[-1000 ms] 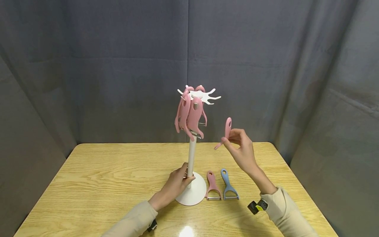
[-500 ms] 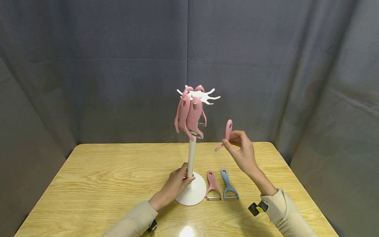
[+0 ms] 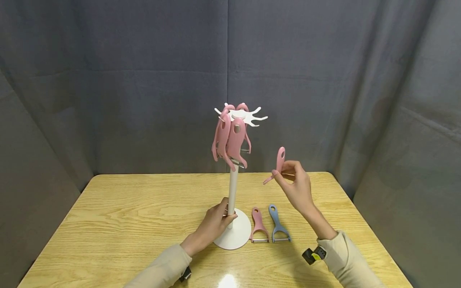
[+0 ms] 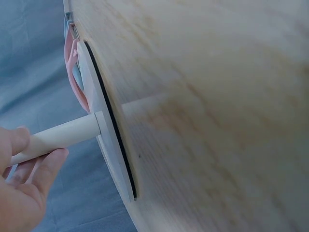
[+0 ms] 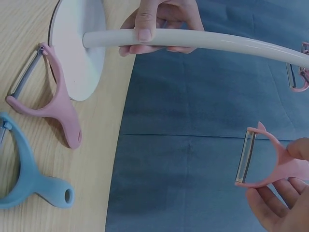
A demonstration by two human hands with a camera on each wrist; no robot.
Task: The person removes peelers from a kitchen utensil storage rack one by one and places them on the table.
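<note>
My left hand [image 3: 212,224] grips the white pole [image 3: 233,188] of a stand just above its round base [image 3: 237,238]; thumb and fingers wrap the pole in the left wrist view. Several pink peelers [image 3: 236,140] hang by their handle holes from the white hooked top [image 3: 245,116], on its left and front arms. My right hand [image 3: 297,186] pinches another pink peeler [image 3: 280,160] in the air, right of the stand. Its handle hole points up and its blade end tilts down to the left. The right wrist view shows that peeler's metal blade [image 5: 245,157].
On the wooden table [image 3: 137,224], a pink peeler [image 3: 257,224] lies beside the base, with a blue peeler [image 3: 276,224] to its right. Bare hooks [image 3: 260,118] stick out at the right of the stand's top. Grey curtains [image 3: 162,88] surround the table behind and at the sides.
My right hand has lowered slightly and shifted a little to the right with the pink peeler. My left hand stays on the pole.
</note>
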